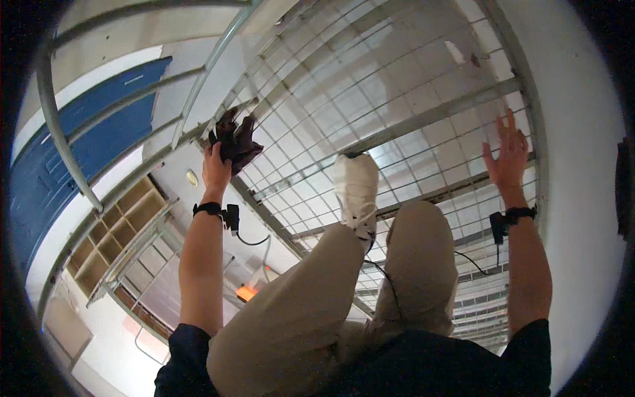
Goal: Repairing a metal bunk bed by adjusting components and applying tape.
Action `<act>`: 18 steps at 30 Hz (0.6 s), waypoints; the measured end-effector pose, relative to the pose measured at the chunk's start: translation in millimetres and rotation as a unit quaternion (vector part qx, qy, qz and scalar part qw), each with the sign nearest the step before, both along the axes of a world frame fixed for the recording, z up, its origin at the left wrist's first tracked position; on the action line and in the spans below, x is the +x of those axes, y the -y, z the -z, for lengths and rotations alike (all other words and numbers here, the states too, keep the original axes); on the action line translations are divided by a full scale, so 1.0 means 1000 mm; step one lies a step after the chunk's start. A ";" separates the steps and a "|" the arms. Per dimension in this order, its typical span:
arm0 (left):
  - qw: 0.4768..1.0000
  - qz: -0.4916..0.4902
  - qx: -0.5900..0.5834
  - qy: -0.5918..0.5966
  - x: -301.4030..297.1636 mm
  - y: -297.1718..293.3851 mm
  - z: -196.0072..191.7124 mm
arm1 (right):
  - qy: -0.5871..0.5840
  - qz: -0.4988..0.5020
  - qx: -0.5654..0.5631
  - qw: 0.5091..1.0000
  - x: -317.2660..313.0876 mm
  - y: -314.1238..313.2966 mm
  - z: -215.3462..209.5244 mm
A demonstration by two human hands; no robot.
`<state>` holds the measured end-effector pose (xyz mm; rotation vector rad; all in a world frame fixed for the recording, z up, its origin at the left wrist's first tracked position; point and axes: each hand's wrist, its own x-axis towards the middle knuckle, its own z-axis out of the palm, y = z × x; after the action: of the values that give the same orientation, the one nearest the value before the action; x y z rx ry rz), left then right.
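Note:
My left hand (215, 173) is closed around a crumpled dark maroon cloth (243, 142), at the left edge of a metal bed frame with a wire mesh base. On the far right, my right hand (509, 153) lies over the mesh with its fingers spread, close to the frame's side bar (529, 112). It holds nothing. A flat metal crossbar (430, 120) spans the mesh between the hands. My knees are bent above the mesh, and a white shoe (357, 188) shows near the middle. Black straps with small devices and cables sit on both wrists.
A tubular metal guard rail (56, 116) rises along the left side. Beyond it are a blue door (59, 172), a wooden cubby shelf (109, 248) and a small orange object (247, 292) lower down. A pale wall (582, 165) borders the frame on the right.

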<state>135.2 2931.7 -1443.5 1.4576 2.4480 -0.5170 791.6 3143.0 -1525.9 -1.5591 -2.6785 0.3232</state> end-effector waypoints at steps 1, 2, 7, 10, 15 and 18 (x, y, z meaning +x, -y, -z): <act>0.997 -0.069 0.012 0.030 -0.009 0.014 0.000 | -0.004 -0.008 -0.003 1.000 0.001 0.001 0.003; 0.997 -0.077 0.010 0.026 -0.016 0.026 0.005 | 0.001 -0.003 0.006 1.000 0.001 0.002 0.005; 0.957 -0.183 0.186 0.128 -0.010 -0.005 0.037 | 0.049 0.007 0.009 0.999 -0.001 0.006 0.005; 0.938 -0.209 0.250 0.121 0.023 -0.055 0.050 | 0.069 0.010 0.017 0.997 -0.002 0.006 0.004; 0.939 -0.036 0.312 0.139 0.104 -0.149 0.056 | 0.030 -0.009 0.049 0.998 -0.010 0.003 0.000; 0.885 0.025 0.400 0.237 0.164 -0.198 0.049 | 0.012 0.029 -0.007 0.999 -0.010 0.005 0.002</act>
<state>298.8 3130.2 -1492.6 1.6357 2.2763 0.8676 782.0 3138.4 -1527.9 -1.6516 -2.6489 0.3232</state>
